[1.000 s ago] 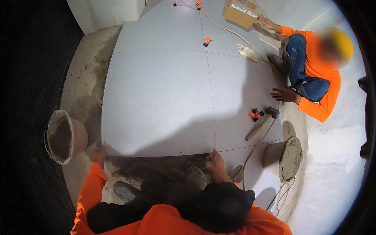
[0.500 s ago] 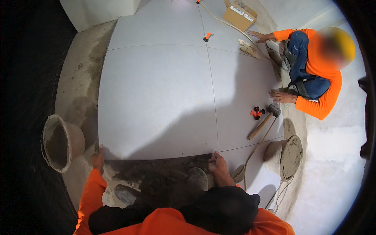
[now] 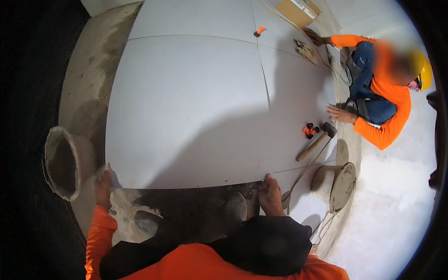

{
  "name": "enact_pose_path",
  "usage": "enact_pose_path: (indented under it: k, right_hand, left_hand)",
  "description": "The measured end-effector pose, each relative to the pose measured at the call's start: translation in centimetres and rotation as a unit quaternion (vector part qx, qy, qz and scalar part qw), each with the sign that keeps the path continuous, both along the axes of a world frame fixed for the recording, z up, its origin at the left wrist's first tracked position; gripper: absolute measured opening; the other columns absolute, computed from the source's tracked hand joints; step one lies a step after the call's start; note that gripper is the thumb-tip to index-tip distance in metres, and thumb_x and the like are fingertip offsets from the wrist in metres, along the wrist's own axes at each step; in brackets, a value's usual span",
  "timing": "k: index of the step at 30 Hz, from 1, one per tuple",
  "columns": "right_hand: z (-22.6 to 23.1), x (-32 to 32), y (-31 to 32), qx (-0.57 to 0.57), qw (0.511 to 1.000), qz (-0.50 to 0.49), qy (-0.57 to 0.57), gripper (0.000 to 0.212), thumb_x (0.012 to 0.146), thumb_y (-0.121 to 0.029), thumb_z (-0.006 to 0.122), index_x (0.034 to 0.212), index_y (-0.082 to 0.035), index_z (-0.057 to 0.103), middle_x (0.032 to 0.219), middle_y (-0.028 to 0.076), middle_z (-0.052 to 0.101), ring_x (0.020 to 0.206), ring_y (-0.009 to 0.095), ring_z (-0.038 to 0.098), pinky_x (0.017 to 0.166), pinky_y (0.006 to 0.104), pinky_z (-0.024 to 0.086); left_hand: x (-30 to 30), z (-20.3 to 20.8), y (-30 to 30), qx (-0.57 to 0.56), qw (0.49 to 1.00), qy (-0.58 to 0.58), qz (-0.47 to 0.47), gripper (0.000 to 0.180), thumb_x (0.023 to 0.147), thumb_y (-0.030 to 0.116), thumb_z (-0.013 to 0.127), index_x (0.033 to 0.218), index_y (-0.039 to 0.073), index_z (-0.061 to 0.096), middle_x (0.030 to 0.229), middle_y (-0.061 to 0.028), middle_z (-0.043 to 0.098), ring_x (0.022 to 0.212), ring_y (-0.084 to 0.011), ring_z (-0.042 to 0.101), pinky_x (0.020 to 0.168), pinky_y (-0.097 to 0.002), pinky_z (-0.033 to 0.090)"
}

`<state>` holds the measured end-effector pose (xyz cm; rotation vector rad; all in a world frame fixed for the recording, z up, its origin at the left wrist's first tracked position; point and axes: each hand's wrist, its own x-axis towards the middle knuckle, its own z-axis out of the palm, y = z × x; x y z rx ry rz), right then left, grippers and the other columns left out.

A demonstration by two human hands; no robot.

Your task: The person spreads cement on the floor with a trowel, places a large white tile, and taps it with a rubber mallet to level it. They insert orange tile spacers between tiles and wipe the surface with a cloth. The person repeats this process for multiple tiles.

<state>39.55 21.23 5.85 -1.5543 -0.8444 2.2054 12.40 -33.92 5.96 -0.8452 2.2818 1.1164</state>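
A large light grey floor tile (image 3: 186, 102) lies in front of me, its near edge raised above the dark mortar bed. My left hand (image 3: 103, 189) grips the tile's near left corner. At the near right corner, my right hand (image 3: 269, 193) is closed on the edge, fingers partly hidden beneath. The tile's right side stands proud of the neighbouring tile (image 3: 298, 88) and covers part of the joint. Below the raised edge, my shoes (image 3: 148, 222) show on the dark bed.
A mortar-crusted bucket (image 3: 77, 163) stands left, another bucket (image 3: 343, 186) right. A mallet (image 3: 317, 142), orange-black tile levellers (image 3: 310, 130), gloves (image 3: 305, 50), a hose (image 3: 322, 60) and a carton (image 3: 298, 12) lie on the right-hand tiles. A co-worker (image 3: 382, 102) sits at the right, hands on or near the tiles.
The tile's near edge has risen and come slightly toward me, both hands moving with it. Part of the right joint is now covered. The co-worker's head has turned.
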Motion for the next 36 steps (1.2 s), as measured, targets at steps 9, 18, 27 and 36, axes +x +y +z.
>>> enact_pose_path:
  k: [9,18,27,36]
  right_hand:
    - [3.1,-8.2,10.7,0.549,0.649,0.393,-0.35,0.07,0.113,-0.056,0.043,0.105,0.009,0.069,0.105,0.027,0.073,0.096,0.04,0.066,0.092,0.0479,0.052]
    - [-3.1,-23.0,14.7,0.519,0.68,0.349,-0.383,0.063,0.109,-0.056,0.051,0.125,0.0,0.074,0.126,0.027,0.073,0.121,0.045,0.066,0.105,0.0513,0.05]
    - [3.0,-19.0,11.7,0.463,0.828,0.31,-0.066,0.052,0.107,-0.045,0.062,0.076,-0.003,0.056,0.073,0.001,0.052,0.067,0.016,0.046,0.062,0.0366,0.04]
    - [10.8,-16.9,9.7,0.479,0.8,0.349,-0.097,0.052,0.112,-0.045,0.051,0.105,0.005,0.063,0.093,0.01,0.065,0.082,0.02,0.061,0.073,0.0367,0.051]
  left_hand:
    - [-0.3,-2.7,0.1,-0.152,0.978,0.139,0.024,0.059,0.106,0.051,0.059,0.125,-0.004,0.067,0.116,-0.0211,0.074,0.107,-0.0344,0.071,0.094,-0.0447,0.054]
    - [1.4,1.8,3.2,-0.034,0.988,0.147,0.029,0.073,0.098,0.063,0.067,0.111,-0.008,0.076,0.101,-0.0177,0.077,0.091,-0.0255,0.07,0.085,-0.0411,0.054]
    - [3.3,6.3,3.0,0.01,0.973,0.207,-0.106,0.068,0.097,0.067,0.069,0.093,-0.001,0.075,0.074,-0.0078,0.067,0.068,-0.0151,0.06,0.06,-0.0373,0.048]
    - [17.4,13.4,1.9,0.087,0.956,0.278,0.008,0.049,0.103,0.049,0.073,0.076,0.008,0.066,0.065,0.0012,0.055,0.058,-0.0074,0.044,0.05,-0.0323,0.033]
